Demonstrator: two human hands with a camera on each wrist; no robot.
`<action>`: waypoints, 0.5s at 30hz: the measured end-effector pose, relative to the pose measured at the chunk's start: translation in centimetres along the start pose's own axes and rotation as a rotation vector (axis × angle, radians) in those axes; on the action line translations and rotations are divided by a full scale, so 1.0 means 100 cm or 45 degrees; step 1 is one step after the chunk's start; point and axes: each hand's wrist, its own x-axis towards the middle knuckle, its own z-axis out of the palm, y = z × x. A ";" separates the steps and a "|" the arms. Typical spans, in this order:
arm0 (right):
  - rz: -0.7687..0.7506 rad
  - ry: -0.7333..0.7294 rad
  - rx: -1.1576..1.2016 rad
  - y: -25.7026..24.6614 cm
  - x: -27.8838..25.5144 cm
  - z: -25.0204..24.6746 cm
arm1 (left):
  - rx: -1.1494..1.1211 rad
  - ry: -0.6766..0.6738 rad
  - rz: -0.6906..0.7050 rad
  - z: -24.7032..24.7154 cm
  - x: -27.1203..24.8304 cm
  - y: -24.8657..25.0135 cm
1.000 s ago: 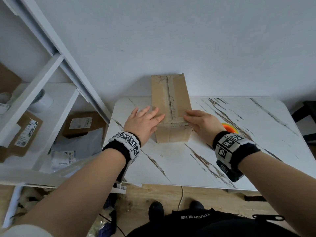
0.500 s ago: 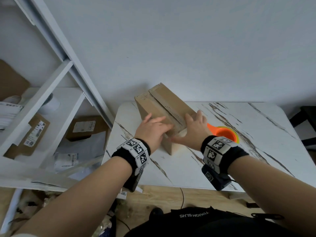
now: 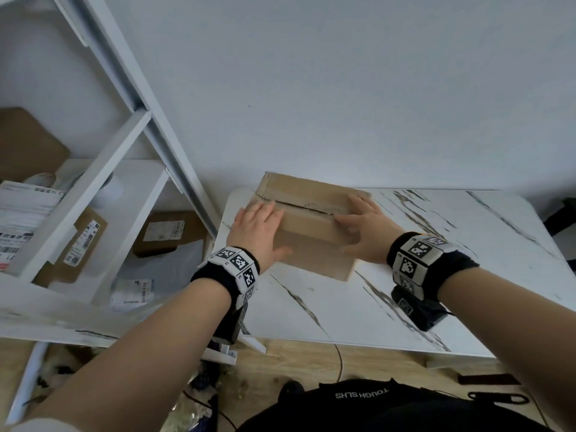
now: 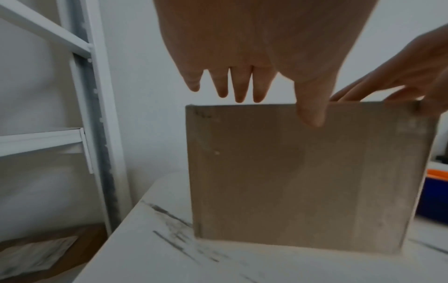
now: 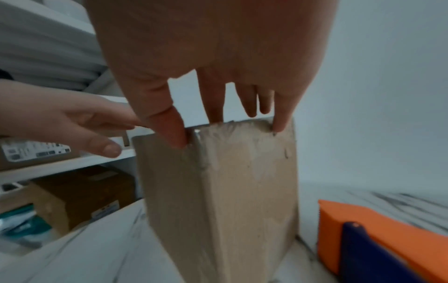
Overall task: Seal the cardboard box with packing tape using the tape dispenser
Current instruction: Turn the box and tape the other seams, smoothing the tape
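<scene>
White shelving (image 3: 103,169) with labelled parcels (image 3: 168,233) fills the left of the frame. At centre, the cardboard box (image 3: 311,244) sits on the marble-patterned table (image 3: 405,307), long side toward the camera, top seam slightly parted. Left hand (image 3: 257,227) lies on the box's left end, fingers straight over the top, thumb down the near face. Right hand (image 3: 366,230) spans the right end likewise, fingers extended, gripping nothing else. Orange and blue tape dispenser (image 5: 378,239) rests on the table just right of the box.
</scene>
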 end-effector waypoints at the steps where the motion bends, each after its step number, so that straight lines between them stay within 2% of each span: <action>1: -0.008 0.021 -0.023 0.002 0.000 -0.002 | 0.021 -0.016 -0.007 0.002 0.001 -0.003; 7: 0.097 0.185 -0.207 -0.006 0.000 0.000 | -0.047 -0.007 0.063 0.011 0.003 -0.004; 11: 0.144 0.170 -0.205 -0.025 0.008 0.010 | -0.209 -0.012 0.081 0.014 0.002 -0.004; 15: 0.052 0.118 -0.189 -0.056 0.020 0.021 | -0.197 -0.047 0.105 0.016 0.004 -0.005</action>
